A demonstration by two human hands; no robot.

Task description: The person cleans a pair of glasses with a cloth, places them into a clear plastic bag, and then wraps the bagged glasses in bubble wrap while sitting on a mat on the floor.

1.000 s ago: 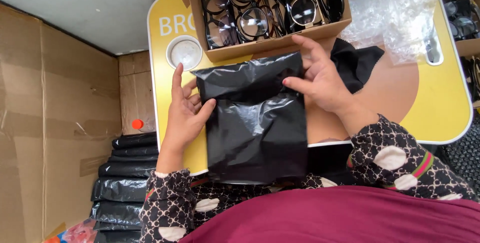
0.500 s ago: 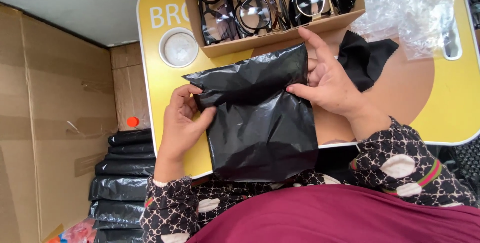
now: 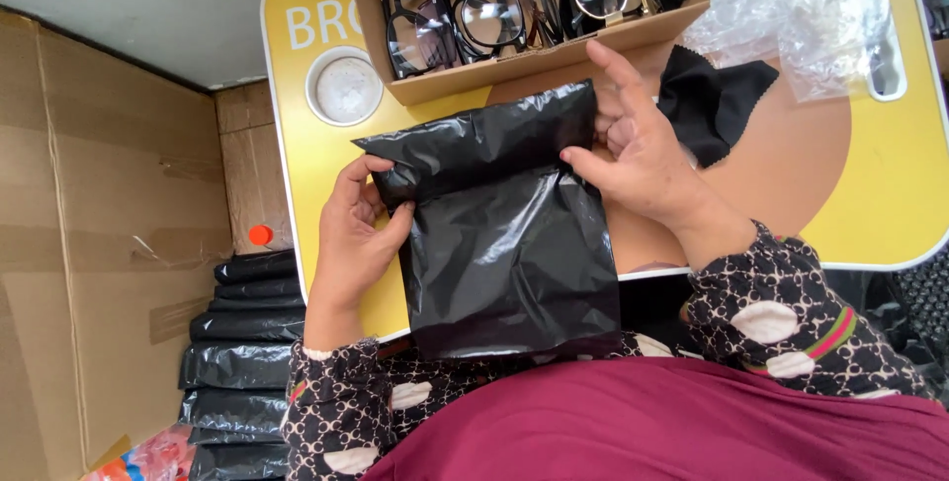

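Observation:
A black plastic mailer bag (image 3: 509,244) lies on the yellow lap table (image 3: 316,155), its top flap folded down over the body. My left hand (image 3: 356,234) pinches the bag's left edge at the fold, thumb on top. My right hand (image 3: 633,145) grips the right edge of the folded flap, fingers spread above it. The bag's lower end hangs over the table's near edge toward my maroon lap.
A cardboard box of several eyeglasses (image 3: 514,6) stands at the back of the table. A white cup lid (image 3: 346,90) sits in the round recess, a black cloth (image 3: 717,100) and clear plastic wrappers (image 3: 801,6) lie right. Stacked black mailers (image 3: 242,343) and flattened cardboard (image 3: 99,244) lie on the left.
The bag's top flap has been folded further down and both hands now pinch its side edges. The view has shifted so the table sits lower in frame.

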